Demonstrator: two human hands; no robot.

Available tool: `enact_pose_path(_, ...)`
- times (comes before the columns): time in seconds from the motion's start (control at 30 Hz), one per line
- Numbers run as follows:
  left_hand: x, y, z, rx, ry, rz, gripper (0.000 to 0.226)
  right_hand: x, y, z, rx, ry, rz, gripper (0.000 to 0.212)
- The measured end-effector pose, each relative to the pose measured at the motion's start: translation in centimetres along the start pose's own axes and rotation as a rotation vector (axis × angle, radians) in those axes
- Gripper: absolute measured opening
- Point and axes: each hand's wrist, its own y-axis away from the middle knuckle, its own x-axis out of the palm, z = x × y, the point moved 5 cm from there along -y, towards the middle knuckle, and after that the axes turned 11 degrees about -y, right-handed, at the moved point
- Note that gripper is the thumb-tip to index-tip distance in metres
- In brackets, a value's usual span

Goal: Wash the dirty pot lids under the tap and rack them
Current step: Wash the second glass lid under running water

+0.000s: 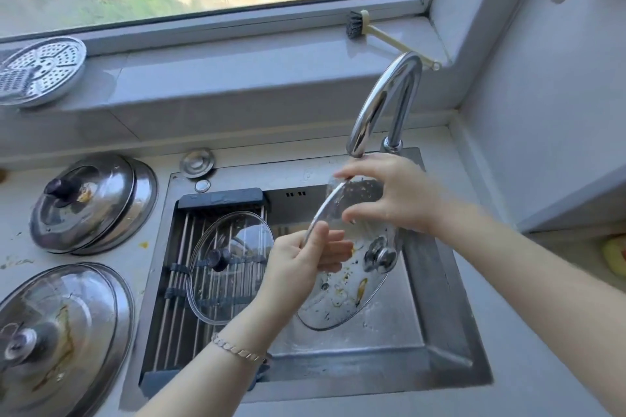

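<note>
1. Steamer tray (40, 71) sits on the windowsill, far left.
2. Two stained steel lids (88, 203) are stacked on the counter, with another steel lid (61, 332) nearer, also stained.
3. Rack (176, 284) spans the left part of the sink (440, 315); a clear glass lid (230, 267) lies on it, knob up.
4. Left hand (298, 267) pinches the lower-left rim of the dirty glass lid (349, 284).
5. That lid is tilted over the basin under the tap (382, 101). It has a metal knob, brown-yellow smears and specks.
6. Right hand (396, 193) grips its upper edge.
7. Brush (359, 24) lies on the sill, and a sponge (614, 257) is far right.
</note>
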Motion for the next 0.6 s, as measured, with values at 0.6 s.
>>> enact_pose_path(0.6, -2.2, -0.6, 0.3, -0.119, 0.188, -0.344, 0.045, 10.0, -3.0, 0.1, 0.425, -0.159, -0.262, 0.061)
